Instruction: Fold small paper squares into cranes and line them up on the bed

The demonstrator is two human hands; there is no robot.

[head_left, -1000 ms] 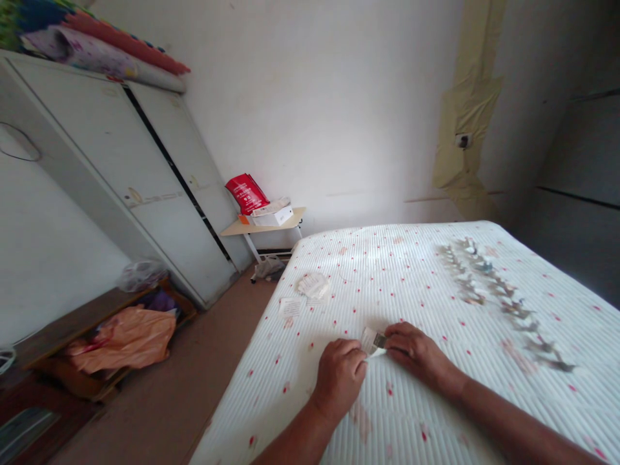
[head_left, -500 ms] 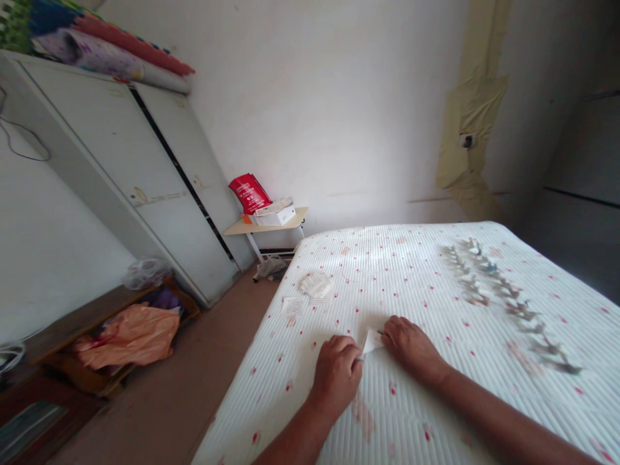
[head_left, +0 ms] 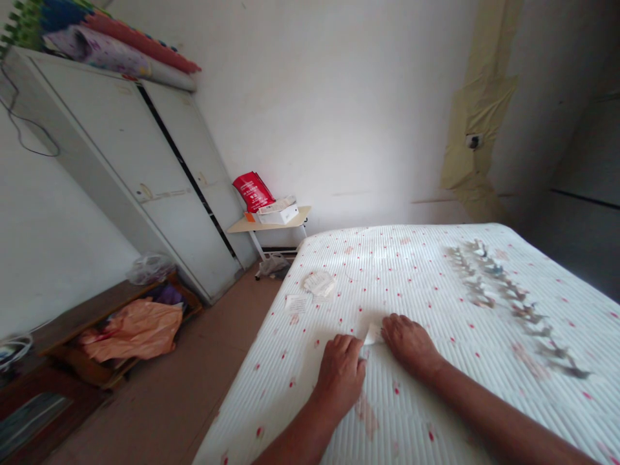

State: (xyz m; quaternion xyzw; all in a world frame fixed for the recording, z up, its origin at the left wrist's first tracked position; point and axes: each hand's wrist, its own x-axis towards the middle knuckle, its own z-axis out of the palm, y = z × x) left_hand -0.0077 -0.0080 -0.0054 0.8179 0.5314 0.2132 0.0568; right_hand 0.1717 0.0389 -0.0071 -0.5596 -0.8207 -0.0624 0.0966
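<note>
A small piece of white paper (head_left: 372, 334) lies on the bed between my two hands. My left hand (head_left: 340, 368) is closed at its lower left corner, with the fingertips partly hidden. On the paper's right end, the fingers of my right hand (head_left: 408, 339) are bent and pressed together, covering that side. Farther up the bed is a pile of cut paper pieces (head_left: 320, 283), with a printed sheet (head_left: 297, 303) lying flat beside it. To the right stand two uneven rows of small folded-looking figures (head_left: 520, 297), too blurred to make out fully.
The bed's white cover (head_left: 387, 271) has red dots. Past its far left corner stands a small table (head_left: 237, 226) with a red bag (head_left: 253, 192) and a white box (head_left: 279, 212). A grey cabinet (head_left: 121, 142) and a low wooden bench (head_left: 72, 320) line the left side.
The view has shifted slightly, so the room sits a little farther right. Both hands stay at the paper, and the left fingers look a bit straighter than before.
</note>
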